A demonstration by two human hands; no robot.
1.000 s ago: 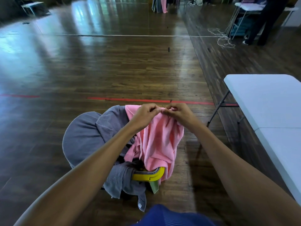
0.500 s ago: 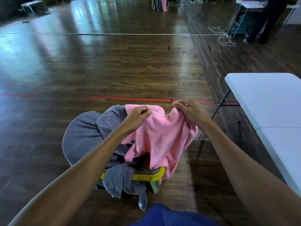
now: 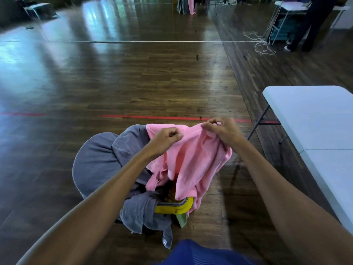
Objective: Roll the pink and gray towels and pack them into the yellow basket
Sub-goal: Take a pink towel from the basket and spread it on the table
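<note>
Above the yellow basket point(image 3: 177, 207), toward 6 o'clock, the left hand point(image 3: 166, 139) and right hand point(image 3: 222, 130) are each pinching the top edge of the pink towel point(image 3: 196, 159), its tail hanging into the basket. The gray towel point(image 3: 101, 163) is draping over the rim toward 9 o'clock. Risk: lifting may be snagging the gray towel and tipping the basket; a loose pinch may be dropping a corner.

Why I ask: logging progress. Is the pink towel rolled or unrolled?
Unrolled. The pink terry towel hangs loose and crumpled, left hand and right hand pinching its top edge above the yellow plastic basket.
</note>
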